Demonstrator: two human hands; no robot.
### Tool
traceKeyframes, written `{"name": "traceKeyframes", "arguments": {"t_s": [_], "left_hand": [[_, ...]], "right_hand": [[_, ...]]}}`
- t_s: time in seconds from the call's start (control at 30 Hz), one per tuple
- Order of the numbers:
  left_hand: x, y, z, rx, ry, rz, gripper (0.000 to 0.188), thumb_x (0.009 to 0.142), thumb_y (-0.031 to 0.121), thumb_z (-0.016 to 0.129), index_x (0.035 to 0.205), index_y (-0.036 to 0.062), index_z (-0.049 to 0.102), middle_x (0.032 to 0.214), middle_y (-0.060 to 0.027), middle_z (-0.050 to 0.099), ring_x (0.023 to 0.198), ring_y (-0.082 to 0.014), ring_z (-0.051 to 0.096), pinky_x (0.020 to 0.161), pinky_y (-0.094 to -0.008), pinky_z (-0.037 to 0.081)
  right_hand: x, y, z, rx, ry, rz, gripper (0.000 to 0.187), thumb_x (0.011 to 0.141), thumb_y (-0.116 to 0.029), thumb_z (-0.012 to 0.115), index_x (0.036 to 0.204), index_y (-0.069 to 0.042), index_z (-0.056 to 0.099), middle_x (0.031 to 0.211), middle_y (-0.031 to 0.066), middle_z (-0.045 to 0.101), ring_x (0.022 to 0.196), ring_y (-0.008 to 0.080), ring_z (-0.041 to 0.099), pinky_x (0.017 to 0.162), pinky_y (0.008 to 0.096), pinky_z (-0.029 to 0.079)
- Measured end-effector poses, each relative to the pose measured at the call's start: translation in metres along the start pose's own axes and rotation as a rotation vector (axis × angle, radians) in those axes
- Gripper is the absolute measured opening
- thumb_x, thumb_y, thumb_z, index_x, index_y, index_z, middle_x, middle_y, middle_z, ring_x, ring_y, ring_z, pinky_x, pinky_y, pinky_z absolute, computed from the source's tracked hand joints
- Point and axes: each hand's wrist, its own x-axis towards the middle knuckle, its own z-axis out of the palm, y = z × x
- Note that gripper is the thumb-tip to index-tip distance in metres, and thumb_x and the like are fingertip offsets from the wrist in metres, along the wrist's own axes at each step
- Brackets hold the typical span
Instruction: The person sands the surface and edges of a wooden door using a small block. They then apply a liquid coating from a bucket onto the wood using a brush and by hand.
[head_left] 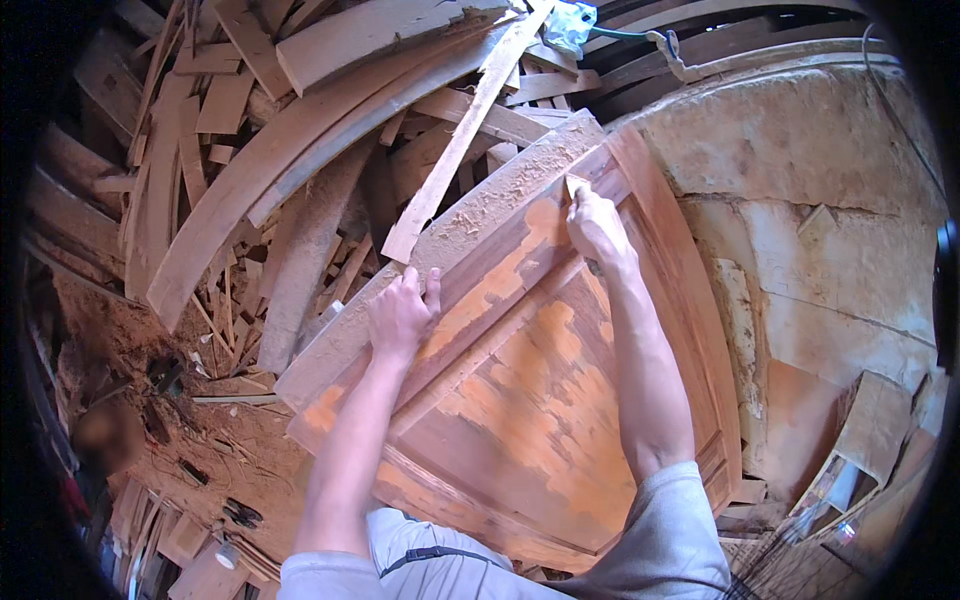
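Head view, far left: a scrap-wood pile (210, 105) is spreading out, its outer pieces fading into the dark lens rim. Near left, a dark tool (241, 513) is lying on the dusty ground (245, 450), too small to make out. A curved beam (300, 165) is bowing across the pile toward far right. Your left hand (400, 318) is resting at the far-left edge of the wooden panel (530, 400), thumb raised; I cannot tell whether its curled fingers are gripping anything. Just beyond them, a narrow wooden strip (465, 145) is covering part of a sawdust-covered board (510, 188). The orange-patched panel is lying before you, its far-left edge slanting from near left to far right; your arms and clothing are hiding its near part, making its long axis hard to judge. Your right hand (598, 225) is pinching a pale piece (574, 185) near the panel's far corner; the fist is hiding most of it, the visible tip pointing far left. Farther right, a worn slab (830, 215) is bordering the panel.
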Motion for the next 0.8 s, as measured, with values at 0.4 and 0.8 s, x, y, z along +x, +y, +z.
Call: {"name": "traceKeyframes", "arguments": {"t_s": [0.4, 0.8], "left_hand": [[0.001, -0.005, 0.007, -0.025, 0.014, 0.003, 0.053, 0.100, 0.049, 0.042, 0.084, 0.0023, 0.062, 0.081, -0.0245, 0.069, 0.076, -0.0422, 0.069, 0.069, -0.0534, 0.055], [0.000, -0.007, 0.005, -0.019, 0.022, 0.017, 0.049, 0.100, 0.046, 0.044, 0.084, 0.0029, 0.061, 0.079, -0.0239, 0.068, 0.074, -0.0423, 0.069, 0.067, -0.0538, 0.054]], "right_hand": [[-0.009, 0.094, -0.018, 0.014, 0.186, -0.350, 0.039, 0.100, -0.021, 0.056, 0.138, -0.016, 0.054, 0.108, 0.0209, 0.065, 0.099, 0.0391, 0.064, 0.084, 0.0471, 0.051], [0.011, 0.092, 0.024, -0.079, 0.248, -0.297, 0.034, 0.102, -0.030, 0.052, 0.135, -0.022, 0.056, 0.094, 0.0226, 0.061, 0.086, 0.0416, 0.065, 0.077, 0.0513, 0.052]]}}
